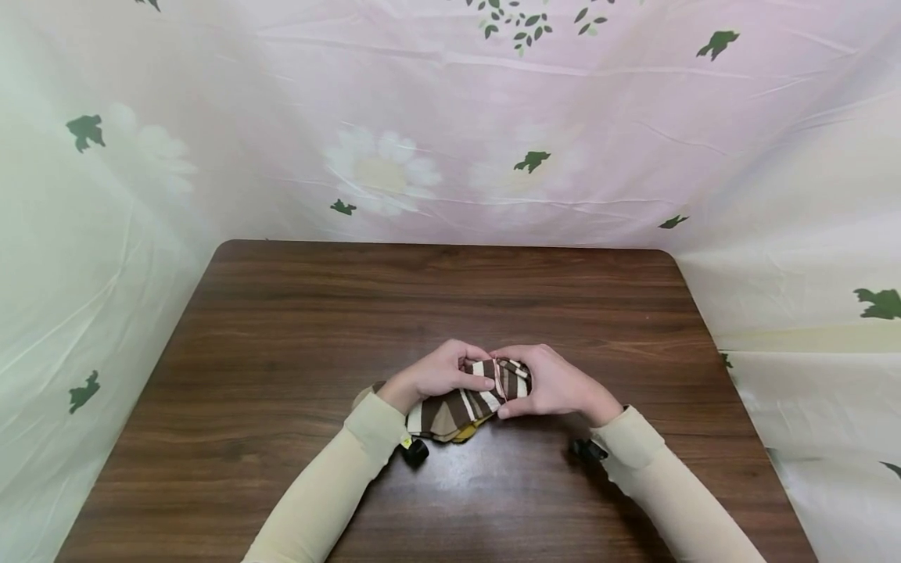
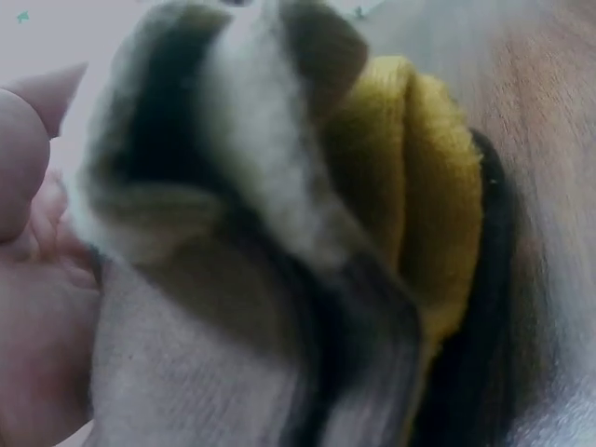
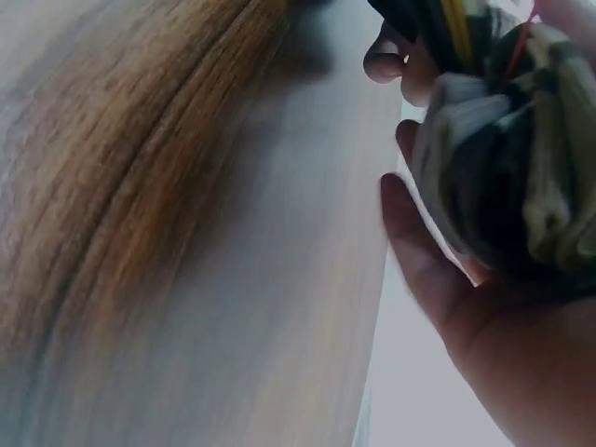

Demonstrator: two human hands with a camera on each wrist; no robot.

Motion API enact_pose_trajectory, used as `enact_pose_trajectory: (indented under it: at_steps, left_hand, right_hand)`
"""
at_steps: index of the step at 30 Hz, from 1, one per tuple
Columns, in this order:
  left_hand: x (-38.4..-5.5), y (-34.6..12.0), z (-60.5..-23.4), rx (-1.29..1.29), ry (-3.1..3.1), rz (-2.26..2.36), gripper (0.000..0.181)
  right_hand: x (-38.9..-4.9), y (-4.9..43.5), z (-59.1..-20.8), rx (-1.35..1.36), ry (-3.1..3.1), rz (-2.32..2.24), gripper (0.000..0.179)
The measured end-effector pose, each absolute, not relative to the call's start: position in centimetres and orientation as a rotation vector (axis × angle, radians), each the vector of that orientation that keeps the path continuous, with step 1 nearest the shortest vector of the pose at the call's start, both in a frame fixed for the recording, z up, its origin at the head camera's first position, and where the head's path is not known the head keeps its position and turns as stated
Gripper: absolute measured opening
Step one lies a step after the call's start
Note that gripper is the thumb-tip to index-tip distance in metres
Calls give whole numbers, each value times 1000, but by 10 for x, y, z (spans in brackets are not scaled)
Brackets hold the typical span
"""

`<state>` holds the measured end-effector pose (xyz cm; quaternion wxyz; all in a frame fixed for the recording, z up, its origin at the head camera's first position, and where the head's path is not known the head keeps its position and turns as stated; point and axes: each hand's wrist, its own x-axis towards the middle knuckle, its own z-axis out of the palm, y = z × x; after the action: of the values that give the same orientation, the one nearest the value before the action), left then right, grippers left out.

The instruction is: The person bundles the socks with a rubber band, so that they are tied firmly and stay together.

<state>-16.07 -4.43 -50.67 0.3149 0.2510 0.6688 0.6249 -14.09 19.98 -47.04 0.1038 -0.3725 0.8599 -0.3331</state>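
Note:
A bundle of socks (image 1: 445, 414), brown, white and tan striped with a yellow one (image 2: 445, 177) among them, is held above the table between both hands. A thin red band (image 1: 499, 380) circles the bundle near its right end. My left hand (image 1: 445, 371) grips the bundle from the left, thumb on the near side. On the right end, my right hand (image 1: 556, 383) curls its fingers and thumb around the folded socks (image 3: 494, 177), close to the band. Cuffs with layered openings face the left wrist view, where that image is blurred.
Beneath the hands lies a dark wood-grain table (image 1: 296, 328) with rounded far corners. Pale fabric (image 1: 436, 102) printed with flowers and green leaves hangs behind it and along both sides. Small black wrist cameras (image 1: 415, 453) sit under the cuffs of the cream sleeves.

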Motion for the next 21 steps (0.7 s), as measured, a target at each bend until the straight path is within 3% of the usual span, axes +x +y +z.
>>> enact_pose_trajectory:
  at_steps: [8,21]
  left_hand:
    - [-164,-47,-508,620,1750,1723,30]
    - [-161,-46,-509,623,1763,1638,27]
  right_hand:
    - [-139,191,-475,-967,2636,-1040,63]
    - [-139,199,-478,-1086,2653,-1003,52]
